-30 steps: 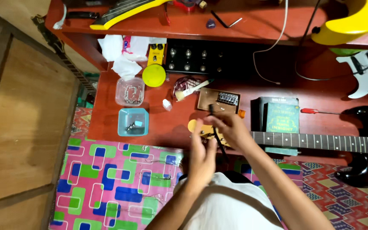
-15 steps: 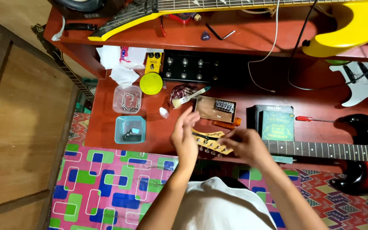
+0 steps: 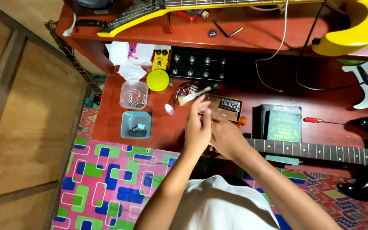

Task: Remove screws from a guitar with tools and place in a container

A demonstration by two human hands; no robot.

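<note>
An electric guitar lies along the front of the red desk (image 3: 167,132), its dark fretted neck (image 3: 320,150) running right to a sunburst body (image 3: 365,181). Both my hands meet over the headstock, which they hide. My right hand (image 3: 226,137) is closed around the end of the neck. Pressed against it, my left hand (image 3: 198,127) has its fingers held together, pointing up toward a brown box (image 3: 224,107) with a metal bridge part inside. Whether the left hand holds anything is not visible.
A brush (image 3: 194,94), a small white bottle (image 3: 169,109), a blue tub (image 3: 136,125), a clear tub (image 3: 133,94) and a round yellow-green lid (image 3: 157,79) lie left of the hands. Behind are a black pedalboard (image 3: 199,64) and, to the right, a green book (image 3: 282,124) and red screwdriver (image 3: 320,121). A yellow guitar (image 3: 350,30) lies on the shelf above.
A second ago my right hand held a thin dark tool upright. The hands then parted, baring the headstock, and have now closed together over it. The camera view has shifted slightly.
</note>
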